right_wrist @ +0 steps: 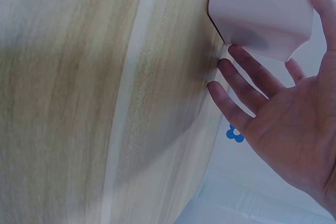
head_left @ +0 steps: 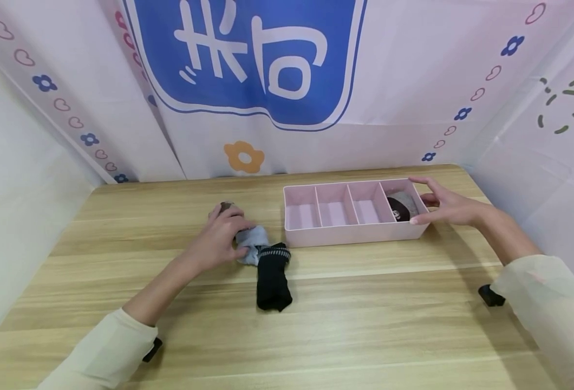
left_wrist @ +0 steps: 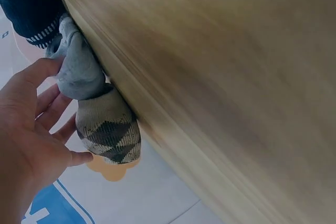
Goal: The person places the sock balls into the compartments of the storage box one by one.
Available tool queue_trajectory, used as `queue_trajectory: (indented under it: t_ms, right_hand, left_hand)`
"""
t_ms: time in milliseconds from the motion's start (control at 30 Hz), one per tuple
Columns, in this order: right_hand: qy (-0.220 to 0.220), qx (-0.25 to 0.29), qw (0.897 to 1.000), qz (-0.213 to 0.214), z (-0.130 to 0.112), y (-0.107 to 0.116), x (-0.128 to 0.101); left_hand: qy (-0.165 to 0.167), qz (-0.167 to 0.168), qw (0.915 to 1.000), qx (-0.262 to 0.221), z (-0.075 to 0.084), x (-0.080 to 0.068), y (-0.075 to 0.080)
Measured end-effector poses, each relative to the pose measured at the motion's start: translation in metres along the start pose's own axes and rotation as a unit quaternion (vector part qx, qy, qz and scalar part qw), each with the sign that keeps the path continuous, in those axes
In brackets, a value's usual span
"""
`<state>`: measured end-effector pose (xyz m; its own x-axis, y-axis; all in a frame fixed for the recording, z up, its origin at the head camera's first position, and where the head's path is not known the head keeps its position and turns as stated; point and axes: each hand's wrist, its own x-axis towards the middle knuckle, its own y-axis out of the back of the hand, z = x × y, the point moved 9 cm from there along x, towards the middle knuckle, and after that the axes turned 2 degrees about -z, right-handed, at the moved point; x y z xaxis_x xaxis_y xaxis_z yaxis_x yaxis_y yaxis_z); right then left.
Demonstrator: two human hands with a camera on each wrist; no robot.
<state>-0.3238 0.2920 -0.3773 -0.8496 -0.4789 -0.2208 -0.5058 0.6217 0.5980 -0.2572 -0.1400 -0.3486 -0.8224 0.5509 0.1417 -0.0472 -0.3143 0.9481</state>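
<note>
The grey sock, against the left hand's thumb, might drag the black sock or patterned sock along, since all three crowd close about that hand, its fingers loosely spread rather than pinching. The right hand, spread across the end of the pink box nearest it, could nudge the box askew by pressing unevenly. The grey sock looks soft, pale bluish and crumpled.
</note>
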Motion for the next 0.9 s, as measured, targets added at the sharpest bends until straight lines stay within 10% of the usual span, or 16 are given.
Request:
queue_trajectory:
  t_ms: [900]
  right_hand:
    - [-0.005,0.002,1.000,0.000,0.001,-0.001,0.001]
  left_hand:
    - [-0.006,0.031,0.9949,-0.095,0.002,-0.002,0.013]
